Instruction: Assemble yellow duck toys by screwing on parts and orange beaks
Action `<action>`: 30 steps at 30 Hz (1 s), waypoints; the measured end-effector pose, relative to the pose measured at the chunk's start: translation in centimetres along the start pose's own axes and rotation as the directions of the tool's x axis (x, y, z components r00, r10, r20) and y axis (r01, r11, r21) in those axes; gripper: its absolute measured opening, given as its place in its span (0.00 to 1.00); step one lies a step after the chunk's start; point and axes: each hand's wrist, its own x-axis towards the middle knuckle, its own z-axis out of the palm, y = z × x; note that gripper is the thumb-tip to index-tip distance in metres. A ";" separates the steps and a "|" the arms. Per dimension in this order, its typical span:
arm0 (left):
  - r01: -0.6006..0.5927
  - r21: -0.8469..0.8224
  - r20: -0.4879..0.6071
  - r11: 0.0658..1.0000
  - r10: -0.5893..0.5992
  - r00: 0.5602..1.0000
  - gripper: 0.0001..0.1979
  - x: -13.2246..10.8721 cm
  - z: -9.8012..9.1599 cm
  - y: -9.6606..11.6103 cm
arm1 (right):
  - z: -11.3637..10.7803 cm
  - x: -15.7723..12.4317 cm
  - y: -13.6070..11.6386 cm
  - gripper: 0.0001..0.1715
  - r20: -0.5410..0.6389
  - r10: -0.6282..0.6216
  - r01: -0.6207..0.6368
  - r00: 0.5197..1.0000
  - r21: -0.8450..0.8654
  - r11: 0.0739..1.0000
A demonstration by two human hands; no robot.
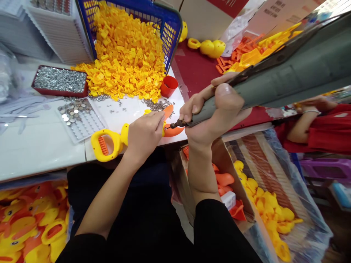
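On the white table's edge lies a yellow duck toy (105, 145) with a ring handle, an orange ribbed piece inside the ring and an orange bill (173, 131). My left hand (145, 135) is closed over the toy's middle and hides much of it. In my right hand (211, 106) is a grey-green power screwdriver (203, 111), gripped near its front. Its bit points left and reaches the toy beside the bill; whether a screw sits at the tip, I cannot tell. Small screws (157, 105) lie scattered just beyond the toy.
A blue basket (171, 34) spills small yellow parts (128, 54). Near it are a red cup (168, 86), a red tray (45, 89) of metal pieces and a white tray (82, 118) of discs. Boxes of toy parts flank my lap. A person's arm (298, 128) shows at right.
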 end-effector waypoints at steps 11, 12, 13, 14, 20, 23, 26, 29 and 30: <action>0.027 -0.004 0.031 1.000 -0.027 0.999 0.13 0.1 -0.2 0.2 | -1.9 0.4 2.4 0.23 0.154 -0.051 0.060 0.987 -0.056 0.997; 0.031 -0.003 0.038 1.000 -0.031 0.999 0.13 0.2 -0.2 0.2 | -2.0 0.4 2.6 0.23 0.186 -0.042 0.057 0.982 -0.073 0.996; 0.035 -0.001 0.044 0.999 -0.035 0.998 0.13 0.2 -0.3 0.2 | -2.1 0.5 2.6 0.24 0.202 -0.034 0.053 0.979 -0.086 0.995; 0.040 0.003 0.049 0.999 -0.040 0.998 0.13 0.2 -0.3 0.3 | -2.1 0.5 2.6 0.24 0.197 -0.023 0.042 0.980 -0.094 0.995; 0.059 0.021 0.071 0.998 -0.060 0.996 0.13 0.2 -0.5 0.4 | -0.5 0.2 1.2 0.23 0.033 0.057 -0.056 0.998 -0.034 0.998; 0.060 0.033 0.071 0.998 -0.062 0.995 0.13 0.3 -0.5 0.4 | 0.0 0.1 0.9 0.20 0.027 0.040 -0.039 0.999 -0.026 0.999; 0.074 0.037 0.070 0.997 -0.076 0.995 0.12 0.3 -0.4 0.4 | -0.1 -0.1 1.6 0.20 0.047 0.045 -0.042 0.998 -0.057 0.997; 0.094 0.029 0.080 0.995 -0.096 0.992 0.13 0.3 -0.4 0.3 | -0.6 -0.3 2.5 0.22 0.122 0.097 -0.089 0.988 -0.065 0.994; 0.099 0.030 0.085 0.995 -0.101 0.991 0.13 0.4 -0.4 0.3 | -0.7 -0.3 2.7 0.22 0.150 0.109 -0.101 0.983 -0.057 0.993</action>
